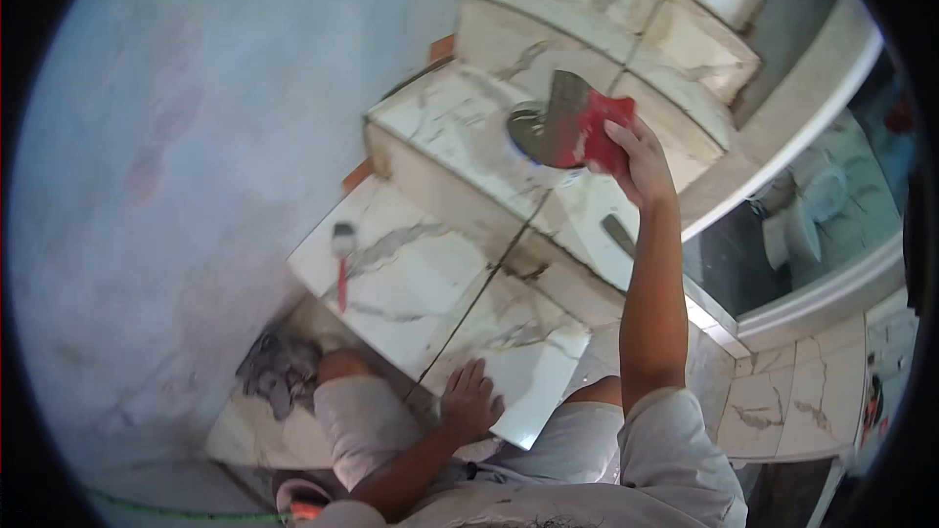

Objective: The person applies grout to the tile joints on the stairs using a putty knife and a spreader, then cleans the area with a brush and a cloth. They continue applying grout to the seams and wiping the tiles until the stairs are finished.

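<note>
My right hand [638, 161] is raised over the stair treads, its fingers wrapped round a red, open container-like piece [599, 132]. Grey paste coats the inside and curved edges of that piece. Below on the left, my left hand [471, 401] lies with fingers apart on a marbled white tile [533, 372] of the lowest step, near the dark joint between two tiles. A small tool with a red handle [342, 269] and a grey head rests on the tile to the left. Close to my right forearm lies a flat dark strip [618, 234] on the step above.
Tiled stairs [577, 0] climb toward the upper right along a bluish wall [225, 117]. A crumpled dark rag [279, 372] is by my knee at the lower left. To the right, a white curved ledge [797, 152] borders a lower area with white vessels [807, 225].
</note>
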`<state>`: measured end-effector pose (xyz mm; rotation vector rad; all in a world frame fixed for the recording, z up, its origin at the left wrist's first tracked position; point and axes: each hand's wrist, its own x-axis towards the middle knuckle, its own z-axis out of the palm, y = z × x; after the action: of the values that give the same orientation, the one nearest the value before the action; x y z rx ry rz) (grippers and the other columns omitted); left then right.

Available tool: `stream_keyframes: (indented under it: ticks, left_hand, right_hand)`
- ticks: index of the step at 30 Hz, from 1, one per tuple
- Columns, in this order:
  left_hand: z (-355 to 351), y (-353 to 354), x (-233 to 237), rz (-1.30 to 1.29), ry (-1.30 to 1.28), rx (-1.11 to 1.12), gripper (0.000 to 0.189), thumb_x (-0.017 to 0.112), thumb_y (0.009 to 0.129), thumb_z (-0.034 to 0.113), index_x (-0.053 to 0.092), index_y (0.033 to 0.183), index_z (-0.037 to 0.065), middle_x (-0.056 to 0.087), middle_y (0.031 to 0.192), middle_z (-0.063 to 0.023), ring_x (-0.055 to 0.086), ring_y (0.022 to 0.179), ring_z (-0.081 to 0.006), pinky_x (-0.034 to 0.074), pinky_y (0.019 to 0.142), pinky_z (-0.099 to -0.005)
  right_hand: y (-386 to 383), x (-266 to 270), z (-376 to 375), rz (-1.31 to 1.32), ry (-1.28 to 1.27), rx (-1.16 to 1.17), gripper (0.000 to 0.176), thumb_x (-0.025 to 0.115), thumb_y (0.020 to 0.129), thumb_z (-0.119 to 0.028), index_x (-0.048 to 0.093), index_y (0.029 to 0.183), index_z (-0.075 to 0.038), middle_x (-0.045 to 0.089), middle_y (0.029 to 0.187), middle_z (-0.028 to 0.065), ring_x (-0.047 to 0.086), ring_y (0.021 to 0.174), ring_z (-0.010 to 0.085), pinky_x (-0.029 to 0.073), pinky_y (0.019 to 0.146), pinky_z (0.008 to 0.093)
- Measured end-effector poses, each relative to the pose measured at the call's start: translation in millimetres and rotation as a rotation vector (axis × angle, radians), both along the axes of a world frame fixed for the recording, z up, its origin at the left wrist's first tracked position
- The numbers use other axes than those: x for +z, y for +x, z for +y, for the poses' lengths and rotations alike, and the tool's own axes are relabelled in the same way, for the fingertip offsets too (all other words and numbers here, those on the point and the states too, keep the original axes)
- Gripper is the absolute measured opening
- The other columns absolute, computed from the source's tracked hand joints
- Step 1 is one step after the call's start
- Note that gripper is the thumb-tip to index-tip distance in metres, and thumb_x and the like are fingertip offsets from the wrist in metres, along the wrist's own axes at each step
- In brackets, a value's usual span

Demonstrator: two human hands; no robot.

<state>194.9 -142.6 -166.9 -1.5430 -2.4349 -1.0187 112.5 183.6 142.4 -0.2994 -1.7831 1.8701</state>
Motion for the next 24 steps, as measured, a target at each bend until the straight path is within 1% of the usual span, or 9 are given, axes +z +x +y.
stream_keyframes:
  ticks: [3,8,10,11,13,15,18,21,24]
  left_hand:
    - [-3,-1,-2,-0.041,0.013,0.025,0.034,0.065,0.075,0.029,0.06,0.093,0.002,0.054,0.127,-0.024,0.051,0.121,-0.037,0.038,0.104,-0.0495]
    - [-8,-7,3,-0.06,0.067,-0.015,0.037,0.065,0.074,0.025,0.059,0.099,-0.001,0.055,0.124,-0.0235,0.05,0.121,-0.0363,0.038,0.105,-0.0478]
    - [-11,-9,-7,-0.07,0.078,-0.037,0.039,0.065,0.074,0.024,0.059,0.103,-0.002,0.056,0.124,-0.0235,0.05,0.122,-0.0361,0.037,0.105,-0.0475]
    - [-9,-10,-13,-0.073,0.089,-0.06,0.042,0.064,0.074,0.023,0.059,0.107,-0.003,0.056,0.123,-0.0235,0.049,0.122,-0.036,0.037,0.106,-0.0472]
    - [-13,-13,-17,-0.094,0.105,-0.082,0.047,0.065,0.075,0.022,0.059,0.114,-0.003,0.058,0.12,-0.0237,0.051,0.12,-0.0361,0.036,0.106,-0.0472]
    - [-18,-16,-21,-0.369,0.208,-0.068,0.043,0.064,0.079,0.021,0.058,0.114,-0.003,0.059,0.117,-0.0242,0.053,0.116,-0.0379,0.037,0.105,-0.0468]
    - [-37,-51,-1,-0.71,0.265,-0.03,0.026,0.064,0.083,0.014,0.063,0.106,0.0,0.065,0.102,-0.0199,0.062,0.098,-0.0366,0.048,0.088,-0.0423]
    - [-52,-103,12,-0.588,0.376,0.237,0.016,0.064,0.082,0.011,0.063,0.095,0.001,0.065,0.091,-0.0153,0.062,0.084,-0.0338,0.049,0.077,-0.0423]
    - [-67,-162,25,-0.318,0.307,0.522,0.014,0.067,0.08,0.012,0.062,0.089,0.003,0.062,0.084,-0.0145,0.06,0.08,-0.0328,0.047,0.073,-0.0426]
  right_hand:
    - [-6,-53,-88,-0.099,0.053,-0.043,0.034,0.056,0.095,-0.018,0.053,0.127,-0.005,0.065,0.1,0.0041,0.063,0.081,0.0105,0.057,0.059,0.0268]
    - [-44,-144,-203,-0.274,0.071,0.085,0.034,0.052,0.098,-0.02,0.05,0.129,-0.007,0.062,0.105,0.0058,0.064,0.083,0.0145,0.059,0.062,0.0308]
    - [-41,-148,-227,-0.107,-0.524,0.115,0.032,0.047,0.1,-0.019,0.048,0.13,-0.008,0.061,0.11,0.009,0.065,0.09,0.0208,0.06,0.068,0.0353]
    - [-36,-149,-234,-0.112,-0.516,0.11,0.032,0.047,0.1,-0.019,0.048,0.13,-0.008,0.061,0.11,0.009,0.065,0.09,0.0208,0.06,0.068,0.0353]
    - [-20,-151,-247,-0.003,-0.858,0.16,0.031,0.045,0.1,-0.019,0.047,0.129,-0.008,0.061,0.113,0.0115,0.063,0.098,0.0262,0.06,0.078,0.0426]
    - [2,-152,-254,0.018,-0.928,0.133,0.032,0.047,0.099,-0.019,0.047,0.129,-0.008,0.061,0.114,0.0117,0.063,0.101,0.0271,0.058,0.082,0.0453]
    - [41,-166,-241,0.091,-1.029,0.151,0.036,0.052,0.096,-0.02,0.048,0.129,-0.007,0.06,0.117,0.012,0.062,0.105,0.0286,0.056,0.087,0.0489]
    - [82,-159,-222,0.143,-1.065,0.243,0.041,0.057,0.092,-0.021,0.048,0.129,-0.007,0.06,0.12,0.0118,0.062,0.108,0.029,0.056,0.088,0.0489]
    - [119,-138,-210,0.163,-0.928,0.073,0.04,0.057,0.092,-0.02,0.048,0.129,-0.006,0.06,0.119,0.0119,0.062,0.106,0.0278,0.057,0.087,0.0468]
